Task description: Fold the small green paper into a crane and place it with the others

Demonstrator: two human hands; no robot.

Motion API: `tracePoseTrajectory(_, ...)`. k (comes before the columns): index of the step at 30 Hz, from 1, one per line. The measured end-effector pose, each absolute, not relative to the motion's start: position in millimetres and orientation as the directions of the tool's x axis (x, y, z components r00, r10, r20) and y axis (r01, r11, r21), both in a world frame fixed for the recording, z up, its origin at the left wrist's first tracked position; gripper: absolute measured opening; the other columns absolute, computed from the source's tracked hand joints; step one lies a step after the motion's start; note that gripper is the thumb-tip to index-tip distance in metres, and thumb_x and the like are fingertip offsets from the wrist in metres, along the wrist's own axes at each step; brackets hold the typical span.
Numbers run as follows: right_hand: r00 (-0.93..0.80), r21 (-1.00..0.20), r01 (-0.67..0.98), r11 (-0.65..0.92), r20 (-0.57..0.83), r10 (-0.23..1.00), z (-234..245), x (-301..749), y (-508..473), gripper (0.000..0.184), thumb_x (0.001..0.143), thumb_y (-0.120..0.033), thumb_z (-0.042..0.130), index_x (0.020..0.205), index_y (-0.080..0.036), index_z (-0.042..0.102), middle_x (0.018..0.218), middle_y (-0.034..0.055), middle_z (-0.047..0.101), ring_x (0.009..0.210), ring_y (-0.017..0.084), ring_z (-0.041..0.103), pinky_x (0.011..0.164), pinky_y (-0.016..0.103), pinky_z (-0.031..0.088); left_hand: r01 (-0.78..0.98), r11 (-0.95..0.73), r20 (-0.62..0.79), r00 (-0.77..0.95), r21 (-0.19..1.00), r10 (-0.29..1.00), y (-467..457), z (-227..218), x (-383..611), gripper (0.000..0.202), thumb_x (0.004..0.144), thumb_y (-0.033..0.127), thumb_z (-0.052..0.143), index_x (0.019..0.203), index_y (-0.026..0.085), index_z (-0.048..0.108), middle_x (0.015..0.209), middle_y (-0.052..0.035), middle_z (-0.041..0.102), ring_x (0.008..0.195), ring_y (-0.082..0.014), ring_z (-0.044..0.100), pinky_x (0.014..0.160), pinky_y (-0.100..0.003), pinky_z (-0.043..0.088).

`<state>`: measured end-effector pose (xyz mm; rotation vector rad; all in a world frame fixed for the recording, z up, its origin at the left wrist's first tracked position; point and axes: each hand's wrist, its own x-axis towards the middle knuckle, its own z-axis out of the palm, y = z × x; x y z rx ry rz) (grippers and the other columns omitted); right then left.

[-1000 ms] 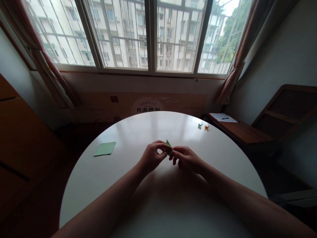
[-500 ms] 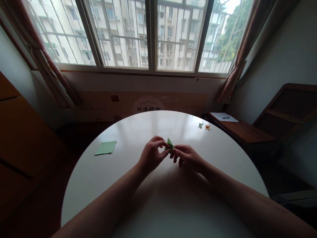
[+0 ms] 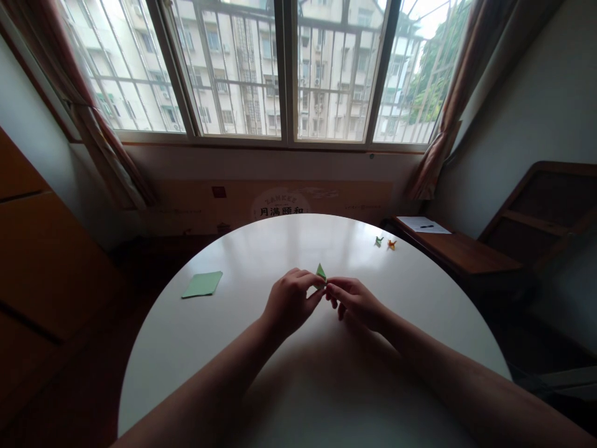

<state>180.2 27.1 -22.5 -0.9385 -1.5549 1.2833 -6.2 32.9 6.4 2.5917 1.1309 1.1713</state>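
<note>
A small piece of folded green paper (image 3: 320,272) is held above the middle of the white round table (image 3: 196,348). My left hand (image 3: 290,300) pinches it from the left between thumb and fingers. From the right, my right hand (image 3: 355,300) grips its lower edge between thumb and forefinger, with the other fingers curled below. One pointed flap sticks up over the fingertips; the lower part of the paper is mostly hidden by them.
A stack of square green paper (image 3: 202,284) lies on the table's left. At the far right edge stand a green folded paper bird (image 3: 379,241) and an orange one (image 3: 392,244). Beyond is a wooden chair (image 3: 476,252) with a white sheet (image 3: 424,224) and pen.
My left fingers have closed in over the green paper, covering more of it, and the fingertips of both hands are nearer together. The whole view has shifted slightly.
</note>
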Motion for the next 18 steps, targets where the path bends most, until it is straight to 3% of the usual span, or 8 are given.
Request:
tracePoseTrajectory(9, -0.337, -0.989, 0.012, 0.146, 0.134, 0.932, -19.9, 182.4, 25.9, 0.045, 0.085, -0.059, 0.063, 0.083, -0.015, 0.068, 0.073, 0.0032, 0.057, 0.062, 0.014, 0.053, 0.042, 0.021, 0.047, 0.503, -0.737, 0.596, 0.444, 0.452, 0.669, 38.5, 2.0, -10.1, 0.016, 0.084, 0.013, 0.070, 0.094, 0.023, 0.077, 0.091, -0.0030, 0.075, 0.077, -0.0170, 0.068, 0.071, -0.028, 0.053)
tracePoseTrajectory(18, -0.358, -0.979, 0.050, 0.197, 0.167, 0.919, -21.0, 187.0, 26.3, 0.043, 0.086, -0.056, 0.064, 0.092, -0.014, 0.073, 0.071, 0.0021, 0.059, 0.060, 0.013, 0.055, 0.045, 0.023, 0.047, 0.447, -0.761, 0.593, 0.478, 0.471, 0.648, 41.3, 1.8, -10.9, 0.013, 0.086, 0.017, 0.069, 0.094, 0.023, 0.078, 0.091, -0.0045, 0.074, 0.073, -0.0162, 0.067, 0.069, -0.027, 0.053)
